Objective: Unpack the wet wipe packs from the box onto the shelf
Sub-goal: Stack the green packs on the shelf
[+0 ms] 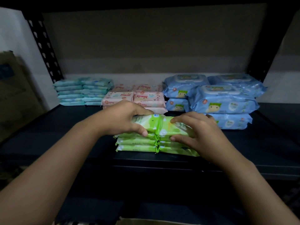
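Hands first: my left hand and right hand both grip the top of the green packs, thumbs on the near side and fingers curled over the top, one hand at each end. I think I hold them this way to keep the soft packs square as they settle on the stack under my palms. The stack sits on the dark shelf, close to its front edge. Past my left fingers lie pink packs, farther left teal packs, and past my right hand big blue packs. I think like goes with like. A brown box stands far left; I cannot see inside it.
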